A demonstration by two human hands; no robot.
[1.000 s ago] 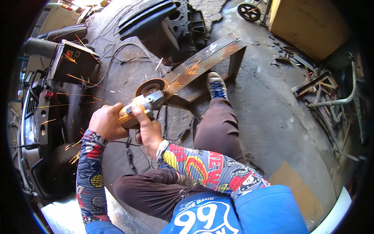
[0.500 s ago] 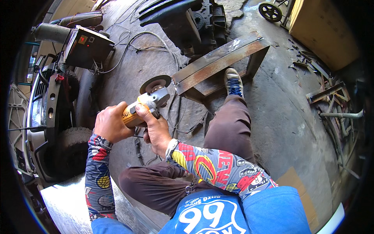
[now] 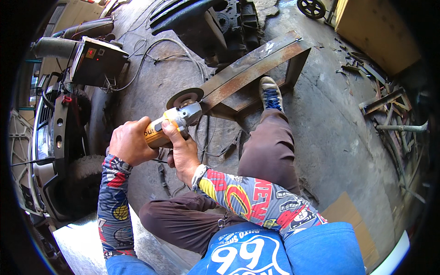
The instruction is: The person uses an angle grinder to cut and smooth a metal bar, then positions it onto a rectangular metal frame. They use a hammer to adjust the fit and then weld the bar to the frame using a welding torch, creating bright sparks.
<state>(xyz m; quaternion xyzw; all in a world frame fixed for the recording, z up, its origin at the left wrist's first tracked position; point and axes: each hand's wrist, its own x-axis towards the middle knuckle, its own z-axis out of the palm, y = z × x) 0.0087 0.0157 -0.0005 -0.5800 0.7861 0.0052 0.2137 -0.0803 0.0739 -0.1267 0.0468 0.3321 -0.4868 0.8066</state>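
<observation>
Both hands grip the yellow angle grinder (image 3: 172, 123), left hand (image 3: 130, 145) wrapped around its rear body and right hand (image 3: 183, 153) closed nearer the head, its disc seemingly just beside the rusty steel frame (image 3: 250, 73).

Stained concrete floor (image 3: 339, 137) carries a rusty steel frame (image 3: 256, 68), loose cables (image 3: 151, 50), possibly scrap bars (image 3: 385, 101).

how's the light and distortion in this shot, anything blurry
Head view: hard sunlight, bright on the concrete floor and steel frame; deep shadow lower left by the vehicle. Fisheye bends edges, black rim. Both hands, left hand and right hand, and angle grinder look sharp.
</observation>
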